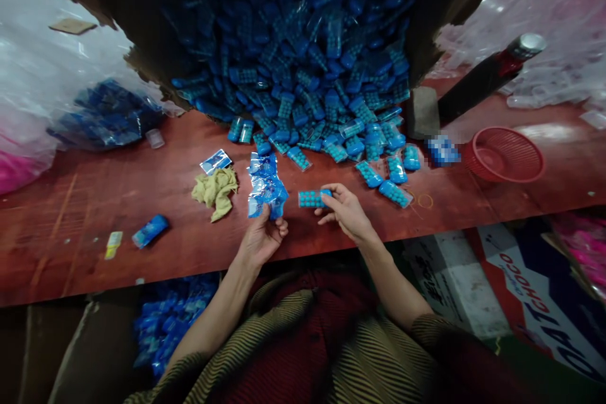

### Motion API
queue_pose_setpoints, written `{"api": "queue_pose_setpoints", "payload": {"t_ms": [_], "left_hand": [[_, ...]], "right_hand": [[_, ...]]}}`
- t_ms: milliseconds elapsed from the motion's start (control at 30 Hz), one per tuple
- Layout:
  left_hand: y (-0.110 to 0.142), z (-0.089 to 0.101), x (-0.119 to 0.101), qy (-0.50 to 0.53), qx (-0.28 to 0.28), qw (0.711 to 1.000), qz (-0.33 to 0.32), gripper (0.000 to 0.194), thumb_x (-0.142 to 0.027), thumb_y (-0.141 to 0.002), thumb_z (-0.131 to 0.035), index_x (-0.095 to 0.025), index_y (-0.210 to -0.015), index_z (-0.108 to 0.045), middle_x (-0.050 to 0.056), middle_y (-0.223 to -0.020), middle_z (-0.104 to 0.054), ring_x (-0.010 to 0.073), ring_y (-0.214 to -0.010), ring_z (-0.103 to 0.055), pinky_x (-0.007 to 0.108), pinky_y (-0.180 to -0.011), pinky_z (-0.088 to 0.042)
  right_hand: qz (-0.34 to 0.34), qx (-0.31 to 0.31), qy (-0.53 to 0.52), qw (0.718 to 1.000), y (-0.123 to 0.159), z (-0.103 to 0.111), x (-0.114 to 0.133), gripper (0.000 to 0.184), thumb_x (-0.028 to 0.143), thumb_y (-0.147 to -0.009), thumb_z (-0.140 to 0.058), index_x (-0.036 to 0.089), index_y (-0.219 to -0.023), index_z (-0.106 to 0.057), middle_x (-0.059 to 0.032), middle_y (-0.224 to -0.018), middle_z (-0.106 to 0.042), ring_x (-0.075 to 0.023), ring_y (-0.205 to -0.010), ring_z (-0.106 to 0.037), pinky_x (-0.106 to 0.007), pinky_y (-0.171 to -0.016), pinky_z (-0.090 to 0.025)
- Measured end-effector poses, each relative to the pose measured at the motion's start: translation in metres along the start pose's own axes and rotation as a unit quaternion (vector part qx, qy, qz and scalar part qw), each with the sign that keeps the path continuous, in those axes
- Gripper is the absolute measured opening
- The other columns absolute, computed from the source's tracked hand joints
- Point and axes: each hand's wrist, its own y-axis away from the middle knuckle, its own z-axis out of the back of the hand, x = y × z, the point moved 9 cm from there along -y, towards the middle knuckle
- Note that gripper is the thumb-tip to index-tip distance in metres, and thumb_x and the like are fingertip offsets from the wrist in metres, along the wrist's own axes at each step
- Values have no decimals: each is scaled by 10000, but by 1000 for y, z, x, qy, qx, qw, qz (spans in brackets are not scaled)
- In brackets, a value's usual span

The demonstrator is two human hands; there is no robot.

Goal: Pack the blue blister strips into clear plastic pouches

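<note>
My left hand point(262, 241) pinches the lower edge of a strip of shiny blue sachets point(265, 182), thumb on top and fingers curled, as the strip lies on the red-brown table point(189, 265). In my right hand point(350, 213), between thumb and fingers, is a small clear bottle of turquoise beads point(309, 199) with a blue cap toward the palm. It is held level, just right of the sachets and apart from them. Beyond both hands spills a large heap of similar bottles point(307, 101) from a torn carton point(426, 6).
A crumpled yellow cloth point(216, 192) lies left of the sachets. A blue-wrapped piece point(150, 231) sits further left. To the right stand a red plastic basket point(506, 154) and a dark cylinder point(487, 79) leaning by a grey block point(423, 112). Plastic bags flank the carton.
</note>
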Motion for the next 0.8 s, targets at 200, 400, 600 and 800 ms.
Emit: {"api": "queue_pose_setpoints", "payload": {"t_ms": [200, 400, 600, 800], "left_hand": [[-3, 11, -6, -25, -35, 998, -46, 260, -348, -691, -726, -180, -700, -529, -36, -542, -523, 89, -461, -489, 200, -418, -389], [-3, 9, -16, -61, -9, 991, -118, 368, -383, -558, -805, -173, -741, -565, -44, -569, -559, 83, -449, -497, 201, -398, -393], [-2, 11, -21, -74, -8, 986, -148, 361, -407, -579, -784, -157, -740, -579, -36, -573, -570, 78, -451, -501, 200, -415, -405], [-3, 15, -24, -79, -27, 984, -160, 322, -391, -594, -771, -156, -709, -583, -34, -535, -556, 80, -444, -503, 190, -400, -389]], "right_hand": [[-11, 45, -50, 998, 16, -18, 10, 335, 344, -695, -680, 202, -930, -488, 50, -765, -561, -89, -529, -625, -219, -405, -556], [-17, 56, -53, 997, 23, -29, 11, 347, 348, -697, -681, 195, -937, -481, 42, -768, -566, -91, -518, -624, -211, -404, -550], [10, 39, -34, 999, 23, -29, 7, 351, 365, -705, -675, 197, -922, -456, 49, -760, -569, -101, -531, -642, -200, -394, -544], [36, 19, 17, 999, 28, -29, 8, 339, 366, -725, -653, 199, -929, -440, 44, -778, -560, -101, -537, -652, -187, -405, -541]]}}
